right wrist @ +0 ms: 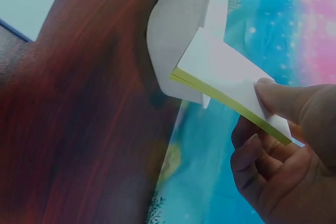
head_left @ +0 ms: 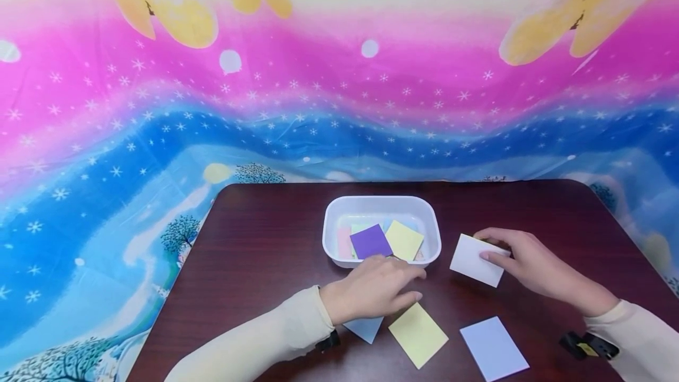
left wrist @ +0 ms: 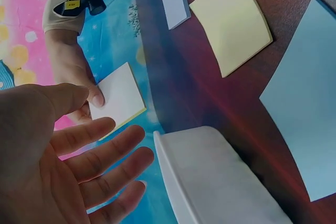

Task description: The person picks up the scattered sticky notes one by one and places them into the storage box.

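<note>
My right hand [head_left: 536,267] pinches a sticky note pad [head_left: 474,259], thumb on its white face and fingers beneath. The pad's long edge shows yellow in the right wrist view, and it is raised beside the white plastic tub [head_left: 382,204]. My left hand [head_left: 373,289] hovers at the tub's near rim with nothing in it; its fingers are spread and relaxed in the left wrist view. Inside the tub lie a purple pad [head_left: 370,240], a pale yellow pad [head_left: 405,240] and other pastel pieces, partly covered.
On the dark wooden table [head_left: 254,252], a yellow pad [head_left: 419,336] and a pale lavender-blue pad [head_left: 494,348] lie nearest me. A light blue pad [left wrist: 307,98] is partly hidden under my left hand in the head view. A printed snowflake cloth [head_left: 318,105] hangs behind the table.
</note>
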### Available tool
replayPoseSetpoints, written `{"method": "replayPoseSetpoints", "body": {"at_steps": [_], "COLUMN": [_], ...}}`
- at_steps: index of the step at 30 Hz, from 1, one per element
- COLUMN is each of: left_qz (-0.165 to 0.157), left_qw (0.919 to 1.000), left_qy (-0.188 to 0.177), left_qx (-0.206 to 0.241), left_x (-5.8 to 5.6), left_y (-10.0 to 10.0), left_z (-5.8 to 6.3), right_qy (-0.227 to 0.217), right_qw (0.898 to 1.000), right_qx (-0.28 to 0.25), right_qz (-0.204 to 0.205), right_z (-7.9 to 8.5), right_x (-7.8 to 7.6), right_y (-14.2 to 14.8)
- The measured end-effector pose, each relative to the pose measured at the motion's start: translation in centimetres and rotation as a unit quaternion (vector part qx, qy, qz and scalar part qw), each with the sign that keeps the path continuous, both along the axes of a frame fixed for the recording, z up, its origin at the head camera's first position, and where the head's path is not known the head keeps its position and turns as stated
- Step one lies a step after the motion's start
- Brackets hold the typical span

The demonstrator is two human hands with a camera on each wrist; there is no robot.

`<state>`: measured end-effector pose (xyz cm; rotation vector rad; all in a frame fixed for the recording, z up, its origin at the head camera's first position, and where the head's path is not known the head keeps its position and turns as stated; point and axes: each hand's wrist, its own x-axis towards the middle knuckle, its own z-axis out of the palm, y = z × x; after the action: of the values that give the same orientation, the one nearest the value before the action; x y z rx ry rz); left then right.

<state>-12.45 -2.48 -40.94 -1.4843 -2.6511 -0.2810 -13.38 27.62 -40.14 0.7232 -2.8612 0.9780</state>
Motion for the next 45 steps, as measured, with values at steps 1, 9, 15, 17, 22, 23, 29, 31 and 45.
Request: {"method": "replayPoseSetpoints", "body": {"at_steps": [1,9,15,17,22,23,29,31,45], "left_qz": [0.003,0.019,0.028,0.032,0.043,0.045,0.055,0.06,0.096], "left_qw": [1.0,0.9997,0.9993,0.9992,0.9985,0.9984,0.9975,0.9972,0.9941], "left_qy": [0.001,-0.006,-0.005,-0.005,-0.004,-0.003,-0.006,-0.006,-0.004], "left_qx": [-0.001,0.012,0.022,0.024,0.033,0.034,0.044,0.045,0.05], "left_x": [0.0,-0.3,-0.6,-0.7,-1.0,-1.1,-1.4,-1.4,-2.5], "left_y": [-0.1,-0.8,-1.5,-1.7,-2.2,-2.3,-2.7,-2.9,-4.3], "left_z": [0.1,0.6,0.7,0.7,0.8,0.8,0.9,1.0,1.0], "right_qy": [0.006,0.026,0.023,0.02,0.012,0.009,0.003,0.003,-0.012], "right_qw": [1.0,0.999,1.0,1.0,1.0,1.0,0.999,0.999,0.999], "right_qx": [-0.001,-0.015,-0.018,-0.015,-0.021,-0.024,-0.032,-0.03,-0.03], "right_qz": [0.003,0.012,0.012,0.01,0.013,0.014,0.02,0.019,0.02], "right_z": [0.1,0.8,1.2,1.4,1.5,1.5,1.4,1.4,0.9], "right_x": [0.0,-0.2,-0.6,-0.7,-1.2,-1.3,-1.8,-2.1,-4.3], "right_y": [-0.1,-0.7,-1.4,-1.6,-2.4,-2.5,-3.4,-3.7,-5.8]}}
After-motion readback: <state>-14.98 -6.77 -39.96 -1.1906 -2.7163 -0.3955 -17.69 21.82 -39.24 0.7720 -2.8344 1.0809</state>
